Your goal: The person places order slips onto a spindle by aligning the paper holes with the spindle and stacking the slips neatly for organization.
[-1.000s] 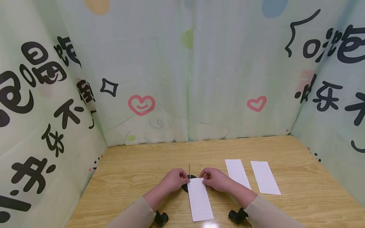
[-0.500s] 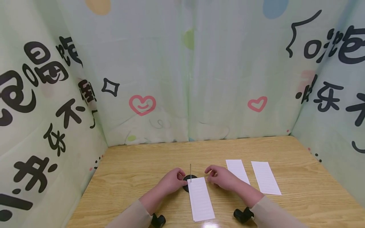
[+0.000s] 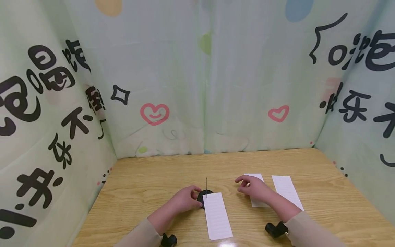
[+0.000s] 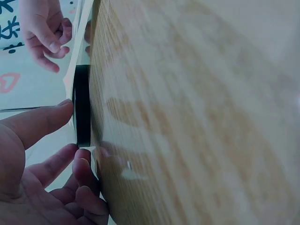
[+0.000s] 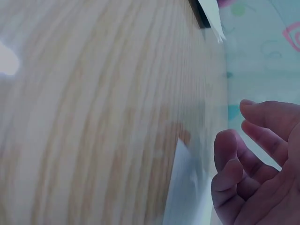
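A bill spike with a round black base (image 3: 201, 197) and a thin upright metal rod stands mid-table in the head view. White lined paper slips (image 3: 217, 216) lie with their top end at the rod, covering part of the base. My left hand (image 3: 186, 199) is beside the base, thumb and fingers apart at its left edge; in the left wrist view the thumb (image 4: 51, 117) and fingertips meet the black rim. To the right, my right hand (image 3: 253, 188) hovers over a single white lined slip (image 3: 259, 202), fingers loosely bent, nothing between them.
Another white slip (image 3: 287, 190) lies farther right, partly behind the right forearm. Wood-grain table (image 3: 154, 171) surrounds everything, with printed curtains (image 3: 172, 68) at the back and both sides. Black wrist cameras (image 3: 276, 229) sit under the sleeves.
My right hand has let go of the slip at the spike and moved right, over another slip. My left hand has released the paper's corner and shifted slightly left and down.
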Available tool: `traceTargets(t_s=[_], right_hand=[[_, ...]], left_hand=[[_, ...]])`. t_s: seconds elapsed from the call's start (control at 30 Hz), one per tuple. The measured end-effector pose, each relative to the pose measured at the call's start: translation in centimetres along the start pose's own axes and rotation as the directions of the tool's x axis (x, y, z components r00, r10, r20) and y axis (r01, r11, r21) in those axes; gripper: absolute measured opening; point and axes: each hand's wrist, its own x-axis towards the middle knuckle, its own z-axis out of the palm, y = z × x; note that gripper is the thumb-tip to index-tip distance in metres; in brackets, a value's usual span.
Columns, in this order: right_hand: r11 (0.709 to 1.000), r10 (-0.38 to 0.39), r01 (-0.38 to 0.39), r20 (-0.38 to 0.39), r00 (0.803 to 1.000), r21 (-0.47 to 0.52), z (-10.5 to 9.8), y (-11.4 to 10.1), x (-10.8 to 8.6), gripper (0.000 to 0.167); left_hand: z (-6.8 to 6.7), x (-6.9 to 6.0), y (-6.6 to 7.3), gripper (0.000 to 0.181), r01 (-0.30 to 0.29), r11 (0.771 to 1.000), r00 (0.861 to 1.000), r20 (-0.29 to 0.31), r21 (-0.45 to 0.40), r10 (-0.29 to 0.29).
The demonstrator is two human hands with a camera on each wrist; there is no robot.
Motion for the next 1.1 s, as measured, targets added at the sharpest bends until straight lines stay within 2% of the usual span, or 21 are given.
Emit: traceTargets(t_s=[0.3,0.67,1.1], right_hand=[[0.998,0.053,-0.054,-0.044,0.998,-0.023,-2.5,1.2,-0.3,0.036],[0.989,0.129,-0.134,-0.074,0.989,-0.064,-5.2,4.3,0.1,0.043],[0.973,0.194,-0.203,-0.09,0.977,-0.108,-6.3,4.9,0.4,0.051]], left_hand=[[-0.1,-0.2,0.1,0.044,-0.004,1.0,1.0,0.004,0.003,0.004],[0.0,-0.2,0.3,0.043,0.004,1.0,1.0,-0.003,0.016,-0.004],[0.2,0.1,0.2,0.042,0.037,0.999,0.999,-0.004,0.013,-0.037]])
